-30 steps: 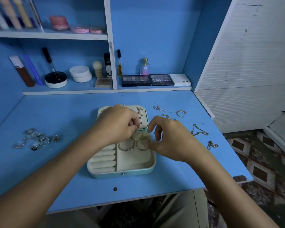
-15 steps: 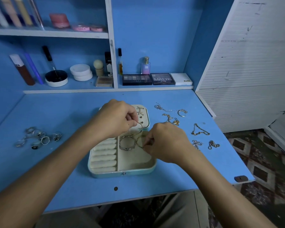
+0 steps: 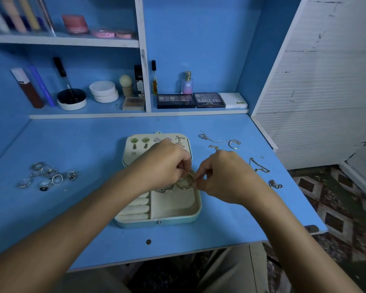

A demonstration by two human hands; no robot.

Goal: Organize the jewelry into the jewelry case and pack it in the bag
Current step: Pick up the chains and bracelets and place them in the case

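Observation:
An open cream jewelry case [image 3: 173, 216] lies mid-table, with several earrings pinned in its lid [image 3: 140, 142]. Over the case's open compartment, my left hand [image 3: 163, 166] and my right hand [image 3: 224, 176] both pinch a gold bangle [image 3: 186, 182]. A second, silver bangle [image 3: 164, 189] peeks out under my left hand. Several rings [image 3: 47, 175] are scattered at the left of the table. Chains and bracelets [image 3: 260, 166] lie to the right of the case. No bag is in view.
The blue table [image 3: 82, 144] ends at a front edge near my lap and a right edge beside a white slatted cabinet [image 3: 315, 81]. Shelves behind hold cosmetics, jars, a perfume bottle [image 3: 187, 82] and eyeshadow palettes [image 3: 175, 100].
My right hand closed its fingers onto the gold bangle, which it was only reaching for earlier. Both hands lifted slightly toward the case's hinge, uncovering more earrings in the lid.

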